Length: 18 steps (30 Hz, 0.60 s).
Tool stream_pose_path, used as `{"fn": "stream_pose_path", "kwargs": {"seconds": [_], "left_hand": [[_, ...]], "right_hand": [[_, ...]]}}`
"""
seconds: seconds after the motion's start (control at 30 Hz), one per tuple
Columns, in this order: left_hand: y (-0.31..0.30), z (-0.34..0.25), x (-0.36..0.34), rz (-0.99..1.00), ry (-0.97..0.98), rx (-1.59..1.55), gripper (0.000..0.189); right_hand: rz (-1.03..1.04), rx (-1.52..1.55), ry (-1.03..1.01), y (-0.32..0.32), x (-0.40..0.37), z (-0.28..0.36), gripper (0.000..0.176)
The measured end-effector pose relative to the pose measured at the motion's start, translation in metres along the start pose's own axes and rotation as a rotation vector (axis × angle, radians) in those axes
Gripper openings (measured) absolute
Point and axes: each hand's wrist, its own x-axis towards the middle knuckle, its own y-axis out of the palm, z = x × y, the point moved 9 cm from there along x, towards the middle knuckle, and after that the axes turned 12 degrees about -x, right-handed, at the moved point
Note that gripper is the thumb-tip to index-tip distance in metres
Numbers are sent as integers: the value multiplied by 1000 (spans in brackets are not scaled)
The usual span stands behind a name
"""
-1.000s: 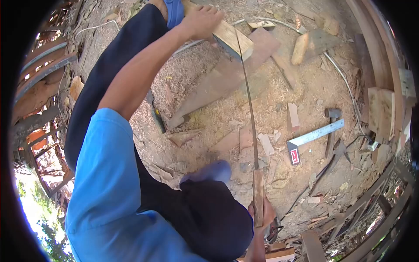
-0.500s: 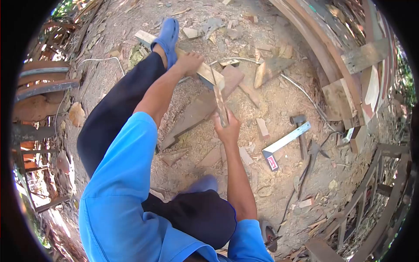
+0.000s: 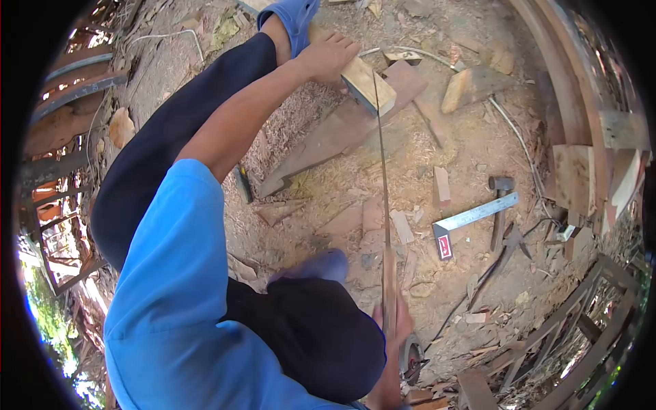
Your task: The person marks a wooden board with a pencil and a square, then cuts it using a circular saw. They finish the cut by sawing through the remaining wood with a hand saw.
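Note:
My left hand [image 3: 331, 56] is closed over the top of a pale wooden beam [image 3: 363, 80] and presses on it. My left foot in a blue clog [image 3: 292, 22] also rests on the beam, beside that hand. The handsaw [image 3: 384, 184] is seen edge-on, its far end at the cut near the beam's end. Low in the view, my right hand [image 3: 398, 320] is wrapped round the saw's wooden handle, fingers partly hidden behind it. Under the beam's end lies a long brown board [image 3: 335, 137] on the ground.
To the right lie a try square [image 3: 475, 213], a hammer [image 3: 500, 184] and a dark pick-like tool [image 3: 509, 242]. Wood offcuts [image 3: 471, 87] and sawdust cover the ground. Curved timbers [image 3: 567, 75] stand at the right, wooden frames [image 3: 581, 321] below them. A pale cable [image 3: 512, 130] runs across.
My right hand has drawn the saw back toward my body, so much more of the blade shows. My left hand still holds the beam. The whole view has shifted slightly.

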Motion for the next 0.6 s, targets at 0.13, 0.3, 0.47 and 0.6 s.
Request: {"fn": "stream_pose_path", "kwargs": {"seconds": [0.13,0.3,0.47,0.6], "left_hand": [[5,-1,-2,12,11,33,85],[-1,4,5,29,8,93,87],[3,11,10,33,7,86,89],[9,9,15,99,-23,114,91]], "right_hand": [[-47,-162,-164,43,82,4,51],[-109,121,-242,82,221,79,47],[30,9,-71,16,44,7,52],[0,116,-21,19,49,-9,45]]}}
